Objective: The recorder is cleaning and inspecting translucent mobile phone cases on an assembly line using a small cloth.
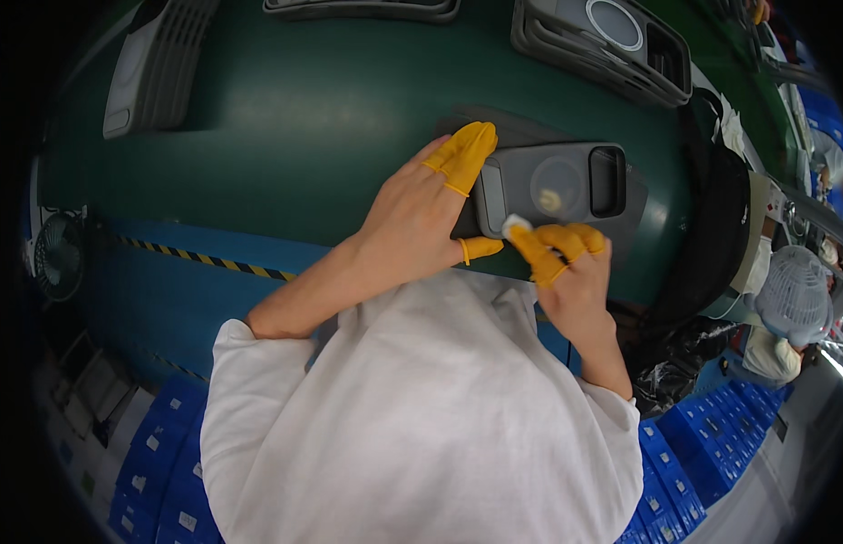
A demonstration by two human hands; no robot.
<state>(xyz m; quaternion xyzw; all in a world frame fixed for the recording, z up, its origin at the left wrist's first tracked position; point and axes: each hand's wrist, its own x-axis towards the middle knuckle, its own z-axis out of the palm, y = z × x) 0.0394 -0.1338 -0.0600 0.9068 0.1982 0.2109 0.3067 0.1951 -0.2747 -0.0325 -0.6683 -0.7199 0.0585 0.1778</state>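
Head view, looking down over white sleeves onto a dark green counter point(304, 118).

Grey rectangular phone case point(548, 186) lies flat on the counter, long side running left-right, on a darker grey pad. It sits near the counter's front edge, just ahead of the person's chest. A round pale ring shows at the case's middle and a dark rectangular cut-out at its right end.

Left hand point(412, 222) — fingers spread, resting over the case's left end. Index and middle fingertips, in yellow finger cots, lie on the upper left corner; the thumb, also in a cot, presses at the lower left edge. The case is steadied between thumb and fingers, not lifted.

Right hand point(566, 272) — fingers curled together, 3 yellow cots visible. Fingertips pinch a small white wipe point(516, 223), which touches the lower left edge of the case, just beside the left thumb.

Surroundings: 2 grey slotted trays at the far edge of the counter, one at upper left point(150, 68), one at upper right point(612, 41) holding a similar grey part with a white ring. Blue crates point(712, 444) are stacked on the floor at lower right and lower left. Another person in a white hairnet point(793, 295) stands at the right rim. A small fan point(59, 254) sits at the left.
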